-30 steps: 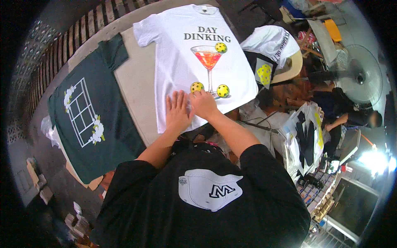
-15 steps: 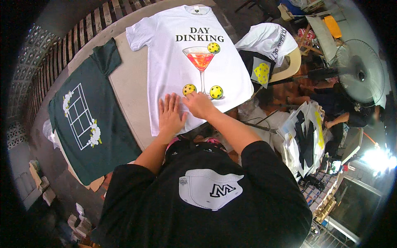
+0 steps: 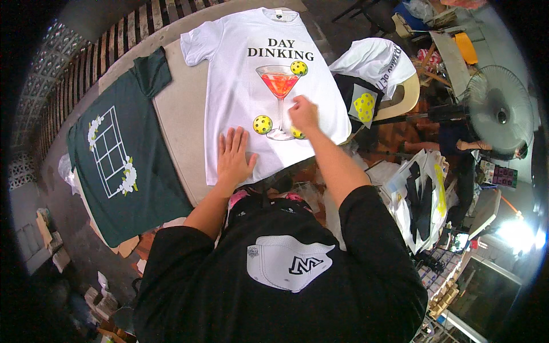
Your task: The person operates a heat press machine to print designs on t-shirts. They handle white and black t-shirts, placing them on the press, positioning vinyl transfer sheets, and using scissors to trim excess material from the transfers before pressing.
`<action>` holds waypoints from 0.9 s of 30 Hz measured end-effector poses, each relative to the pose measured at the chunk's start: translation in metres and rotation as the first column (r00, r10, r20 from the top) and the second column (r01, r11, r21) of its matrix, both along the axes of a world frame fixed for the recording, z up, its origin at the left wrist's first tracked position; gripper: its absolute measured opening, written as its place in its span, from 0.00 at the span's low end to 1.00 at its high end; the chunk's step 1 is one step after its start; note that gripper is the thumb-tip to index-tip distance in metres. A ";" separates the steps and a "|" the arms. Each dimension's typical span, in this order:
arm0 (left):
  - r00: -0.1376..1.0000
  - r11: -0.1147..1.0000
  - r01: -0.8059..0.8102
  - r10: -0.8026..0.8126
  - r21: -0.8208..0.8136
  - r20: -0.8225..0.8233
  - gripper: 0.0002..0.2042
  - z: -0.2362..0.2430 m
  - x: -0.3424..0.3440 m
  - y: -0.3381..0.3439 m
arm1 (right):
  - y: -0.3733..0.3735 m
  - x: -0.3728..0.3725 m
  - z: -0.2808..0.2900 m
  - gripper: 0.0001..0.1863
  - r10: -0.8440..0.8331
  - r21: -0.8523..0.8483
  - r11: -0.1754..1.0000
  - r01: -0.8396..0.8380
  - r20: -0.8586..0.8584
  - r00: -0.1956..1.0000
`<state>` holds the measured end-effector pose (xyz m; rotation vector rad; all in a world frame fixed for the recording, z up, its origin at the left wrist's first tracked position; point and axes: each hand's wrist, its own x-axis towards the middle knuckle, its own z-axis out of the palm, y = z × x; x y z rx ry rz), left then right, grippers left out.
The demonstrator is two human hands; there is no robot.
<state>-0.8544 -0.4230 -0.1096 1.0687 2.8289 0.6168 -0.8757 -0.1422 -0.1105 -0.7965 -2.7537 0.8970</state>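
A white T-shirt lies spread on a beige table, collar at the far end. Its front carries dark lettering, a red cocktail glass print and yellow-green balls with holes. My left hand rests flat near the shirt's lower left, fingers stretched out. Over the print, beside the glass stem, my right hand is closed with its fingers curled in. Whatever those fingers may hold is hidden; the hand partly covers the lower right ball.
Left of it lies a dark green T-shirt with a white court and flower print. On the right are a black garment, a white printed garment, a fan and a stack of plastic-wrapped items. Another person is behind the fan.
My right hand has moved right and farther away, from beside the lower left ball to beside the glass stem. The left hand stays flat in place. The view has shifted slightly.
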 end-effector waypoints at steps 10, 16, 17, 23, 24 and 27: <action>1.000 1.000 0.000 0.000 -0.017 0.011 0.36 0.007 0.000 0.000 | 0.306 0.058 0.108 0.16 -0.567 0.266 0.703 0.660 -0.351 0.745; 0.999 0.999 0.036 -0.037 -0.041 -0.029 0.35 0.003 -0.003 0.004 | 0.350 0.231 0.219 0.16 -0.776 0.161 0.338 0.927 -0.510 0.372; 0.998 0.998 0.039 -0.040 -0.039 -0.038 0.34 0.001 -0.003 0.003 | 0.340 0.263 0.217 0.15 -0.777 0.178 0.413 0.893 -0.443 0.448; 0.996 0.993 0.088 -0.085 0.083 -0.036 0.30 0.007 -0.080 0.041 | 0.137 0.429 0.097 0.09 -0.968 -0.550 0.190 0.813 -0.243 0.062; 0.989 0.983 0.125 -0.113 0.134 -0.094 0.30 0.001 -0.108 0.062 | 0.090 0.458 0.090 0.04 -0.990 -0.379 0.118 0.918 0.026 0.138; 0.933 0.972 0.201 -0.151 0.125 -0.328 0.32 -0.063 -0.222 0.109 | -0.049 0.526 -0.006 0.07 -0.970 -0.711 -0.148 0.687 -0.031 -0.241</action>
